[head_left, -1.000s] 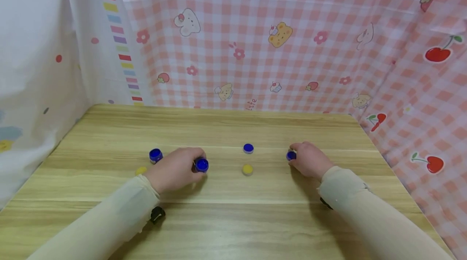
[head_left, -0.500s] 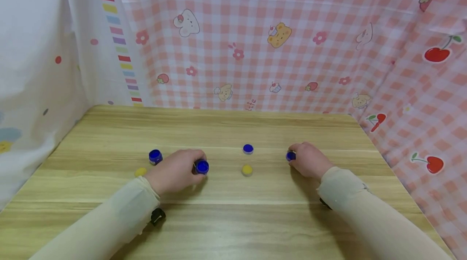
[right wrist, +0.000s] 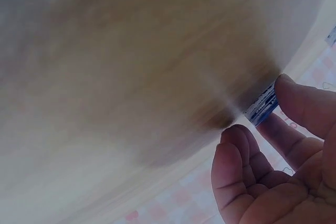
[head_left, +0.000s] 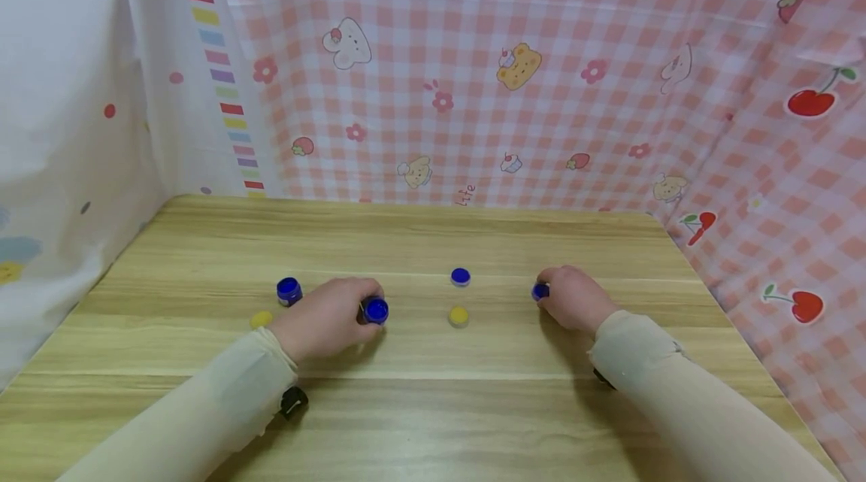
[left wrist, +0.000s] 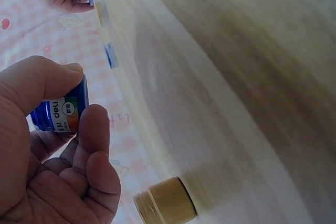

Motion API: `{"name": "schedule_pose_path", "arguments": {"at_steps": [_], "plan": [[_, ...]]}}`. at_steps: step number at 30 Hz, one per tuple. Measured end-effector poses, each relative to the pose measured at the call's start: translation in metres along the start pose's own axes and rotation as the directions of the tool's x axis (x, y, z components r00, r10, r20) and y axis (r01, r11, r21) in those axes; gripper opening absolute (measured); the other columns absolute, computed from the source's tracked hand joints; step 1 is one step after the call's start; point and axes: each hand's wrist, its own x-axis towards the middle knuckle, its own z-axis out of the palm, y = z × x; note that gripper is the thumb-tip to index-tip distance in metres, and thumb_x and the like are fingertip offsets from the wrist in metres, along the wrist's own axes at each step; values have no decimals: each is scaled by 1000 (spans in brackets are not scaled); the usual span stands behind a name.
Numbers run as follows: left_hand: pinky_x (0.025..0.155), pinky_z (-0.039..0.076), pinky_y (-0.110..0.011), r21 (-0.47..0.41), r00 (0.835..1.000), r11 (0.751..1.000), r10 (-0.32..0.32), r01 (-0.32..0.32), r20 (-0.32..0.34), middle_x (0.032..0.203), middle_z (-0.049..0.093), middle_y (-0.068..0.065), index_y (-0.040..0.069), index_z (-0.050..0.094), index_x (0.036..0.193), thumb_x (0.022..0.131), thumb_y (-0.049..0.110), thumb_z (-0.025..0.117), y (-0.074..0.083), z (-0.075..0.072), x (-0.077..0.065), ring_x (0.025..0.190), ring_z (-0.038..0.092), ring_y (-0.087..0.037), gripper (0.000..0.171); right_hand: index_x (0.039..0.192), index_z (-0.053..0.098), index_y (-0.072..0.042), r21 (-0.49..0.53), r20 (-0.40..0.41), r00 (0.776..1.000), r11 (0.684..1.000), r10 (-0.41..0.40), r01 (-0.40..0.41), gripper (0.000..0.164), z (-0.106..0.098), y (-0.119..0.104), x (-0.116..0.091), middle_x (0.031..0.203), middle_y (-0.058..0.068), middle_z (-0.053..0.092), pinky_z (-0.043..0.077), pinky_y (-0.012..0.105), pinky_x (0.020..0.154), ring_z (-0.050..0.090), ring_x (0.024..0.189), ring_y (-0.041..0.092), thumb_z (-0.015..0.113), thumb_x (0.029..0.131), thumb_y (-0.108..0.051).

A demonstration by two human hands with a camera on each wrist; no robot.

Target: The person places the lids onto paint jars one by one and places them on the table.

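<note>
My left hand (head_left: 328, 316) grips a small open paint jar (head_left: 375, 310) of blue paint between thumb and fingers. In the left wrist view this jar (left wrist: 65, 109) shows a white "deli" label. At the right, my right hand (head_left: 575, 298) pinches a blue jar lid (head_left: 540, 291) low over the tabletop; the right wrist view shows the ridged edge of that lid (right wrist: 262, 104) between thumb and finger. Another blue lid (head_left: 460, 277) and a yellow lid (head_left: 458, 316) lie between the hands.
Left of my left hand stands a second blue paint jar (head_left: 289, 291). A yellow jar (head_left: 261, 319) is partly hidden by my left wrist, and shows better as the yellow jar (left wrist: 167, 201) in the left wrist view. Patterned cloth (head_left: 433, 76) borders the wooden table (head_left: 433, 414).
</note>
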Motion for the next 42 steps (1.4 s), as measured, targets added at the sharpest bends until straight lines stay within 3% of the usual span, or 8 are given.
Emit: {"name": "schedule_pose_path", "arguments": {"at_steps": [9, 12, 18, 22, 26, 34, 42], "plan": [[79, 54, -32, -21, 1000, 1000, -18, 18, 6, 98, 70, 7, 18, 69, 112, 94, 22, 80, 2, 0, 1, 82, 61, -12, 22, 130, 65, 6, 52, -10, 1000, 999, 10, -10, 35, -6, -11, -1, 120, 24, 70, 53, 56, 104, 67, 115, 40, 66, 101, -13], [80, 55, -33, -27, 1000, 999, -22, 22, 9, 99, 71, 7, 18, 70, 113, 94, 22, 80, 3, 1, 2, 83, 62, -11, 22, 133, 64, 5, 66, -16, 1000, 998, 16, -15, 36, -8, -21, -1, 126, 24, 70, 51, 57, 107, 66, 122, 42, 63, 103, -15], [84, 56, -34, -20, 1000, 1000, -22, 22, 7, 101, 71, 8, 19, 71, 114, 94, 25, 80, 9, 3, 4, 85, 63, -9, 23, 133, 65, 2, 127, -21, 999, 992, 27, -24, 34, -13, -49, -3, 126, 20, 71, 54, 54, 105, 67, 118, 36, 65, 104, -16], [84, 56, -34, -38, 999, 999, -36, 36, 6, 102, 71, 9, 20, 71, 114, 94, 26, 80, 13, 4, 7, 85, 63, -10, 23, 130, 67, 0, 151, -60, 998, 988, -16, 25, 32, -17, -68, -7, 124, 18, 72, 54, 52, 104, 68, 118, 34, 68, 102, -15], [82, 56, -33, -57, 999, 998, -41, 42, 5, 101, 71, 9, 20, 71, 114, 95, 25, 79, 16, 5, 10, 85, 63, -10, 22, 128, 68, 0, 176, -94, 993, 980, -77, 93, 31, -20, -86, -11, 117, 15, 73, 57, 47, 98, 70, 107, 27, 71, 101, -15], [87, 58, -35, -61, 1000, 998, -12, 11, -16, 103, 72, 5, 16, 72, 116, 94, 25, 80, 20, 11, 19, 88, 65, -10, 26, 132, 66, -4, 280, -84, 988, 949, -128, 147, 34, -21, -118, -20, 115, 9, 71, 59, 37, 89, 66, 101, 19, 70, 102, -17], [72, 53, -31, -66, 999, 997, 47, -48, -24, 86, 66, 7, 16, 72, 105, 92, 23, 81, 27, 14, 24, 75, 61, -11, 18, 127, 68, -5, 320, -123, 968, 914, -221, 249, 29, -16, -141, -22, 109, 5, 69, 59, 34, 87, 66, 97, 16, 71, 101, -17]]}}
